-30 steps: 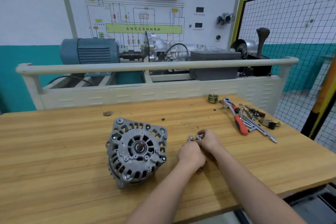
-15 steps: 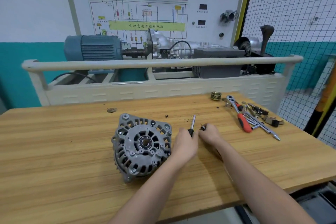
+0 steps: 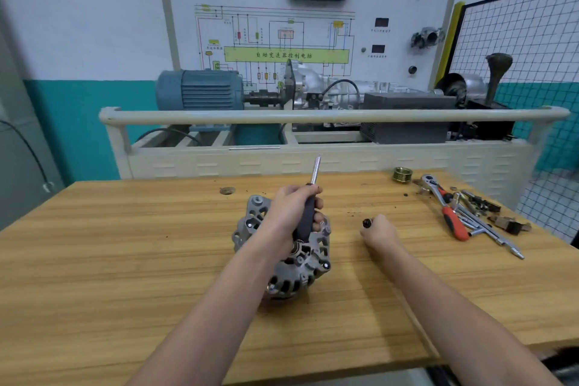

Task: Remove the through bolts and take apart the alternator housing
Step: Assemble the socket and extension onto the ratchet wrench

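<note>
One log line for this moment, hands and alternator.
left hand: grips driver over alternator | right hand: pinches small dark part | housing: unopened

Alternator point(image 3: 294, 263) mid-table point(image 3: 94, 276), ratchet point(image 3: 446, 210) far right, pulley point(image 3: 402, 173) behind it

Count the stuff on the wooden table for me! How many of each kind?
Grey metal alternator: 1
Dark-handled driver with silver shaft, held by the left hand: 1
Red-handled ratchet wrench: 1
Round brass-coloured pulley: 1
Small dark bit in the right hand: 1
Total: 5, besides the loose pile of small metal tools.
</note>
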{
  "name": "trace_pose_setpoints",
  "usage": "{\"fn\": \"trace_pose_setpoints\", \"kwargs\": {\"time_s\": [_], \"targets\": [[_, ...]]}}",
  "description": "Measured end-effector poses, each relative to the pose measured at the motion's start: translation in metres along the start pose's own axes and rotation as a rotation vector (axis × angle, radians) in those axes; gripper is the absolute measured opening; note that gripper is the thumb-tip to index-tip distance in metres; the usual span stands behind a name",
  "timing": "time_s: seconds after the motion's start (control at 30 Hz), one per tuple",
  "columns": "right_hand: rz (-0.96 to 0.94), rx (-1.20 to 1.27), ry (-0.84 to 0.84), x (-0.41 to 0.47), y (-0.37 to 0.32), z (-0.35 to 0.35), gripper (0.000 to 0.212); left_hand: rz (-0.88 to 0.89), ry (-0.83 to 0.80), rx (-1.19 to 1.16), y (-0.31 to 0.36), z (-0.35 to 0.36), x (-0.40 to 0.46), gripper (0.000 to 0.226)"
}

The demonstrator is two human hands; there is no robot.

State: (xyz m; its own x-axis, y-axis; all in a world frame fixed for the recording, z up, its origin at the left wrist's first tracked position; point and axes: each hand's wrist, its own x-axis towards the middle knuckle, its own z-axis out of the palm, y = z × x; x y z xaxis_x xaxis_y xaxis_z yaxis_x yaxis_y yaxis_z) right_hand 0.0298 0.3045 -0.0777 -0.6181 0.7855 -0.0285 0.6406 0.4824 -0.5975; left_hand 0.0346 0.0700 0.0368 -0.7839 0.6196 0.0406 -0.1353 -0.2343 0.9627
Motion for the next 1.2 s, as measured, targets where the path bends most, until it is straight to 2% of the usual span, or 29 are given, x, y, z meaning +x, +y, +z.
{"fn": "trace_pose_setpoints", "kwargs": {"time_s": [0.13,0.27,0.37,0.47,0.5,0.63,0.7,0.83,0.93,1.1,1.2], "targets": [[-0.163,0.47,-0.013,-0.03,-0.042,-0.024,0.005,-0.049,0.003,-0.005,0.006,-0.017,0.005,0.018],[-0.293,0.885,-0.159,-0.072,-0.096,-0.052,0.008,0.013,0.004,0.123,0.005,-0.024,0.007,0.022],[-0.295,1.192,-0.278,-0.098,-0.125,-0.06,0.01,0.015,0.048,0.243,0.002,-0.022,0.006,0.027],[-0.238,1.387,-0.328,-0.116,-0.146,-0.061,0.013,0.025,-0.018,0.21,0.001,-0.022,0.002,0.047],[-0.212,1.4,-0.331,-0.12,-0.151,-0.06,0.016,0.034,-0.037,0.197,0.001,-0.024,0.0,0.049],[-0.172,1.444,-0.337,-0.128,-0.159,-0.057,0.018,0.077,-0.079,0.091,-0.002,-0.028,-0.004,0.031],[-0.164,1.48,-0.35,-0.128,-0.159,-0.058,0.009,0.098,-0.078,0.137,0.0,-0.031,-0.007,0.027],[-0.19,1.506,-0.326,-0.118,-0.155,-0.068,0.014,0.17,-0.093,0.307,0.003,-0.04,-0.016,0.024],[-0.304,1.399,-0.259,-0.111,-0.15,-0.073,0.008,0.193,-0.088,0.407,0.002,-0.044,-0.021,0.025],[-0.601,1.097,-0.195,-0.117,-0.148,-0.073,0.018,0.222,0.028,0.598,-0.003,-0.046,-0.022,0.014],[-0.648,1.067,-0.203,-0.121,-0.149,-0.071,0.02,0.246,0.074,0.649,-0.004,-0.047,-0.022,0.013]]}}
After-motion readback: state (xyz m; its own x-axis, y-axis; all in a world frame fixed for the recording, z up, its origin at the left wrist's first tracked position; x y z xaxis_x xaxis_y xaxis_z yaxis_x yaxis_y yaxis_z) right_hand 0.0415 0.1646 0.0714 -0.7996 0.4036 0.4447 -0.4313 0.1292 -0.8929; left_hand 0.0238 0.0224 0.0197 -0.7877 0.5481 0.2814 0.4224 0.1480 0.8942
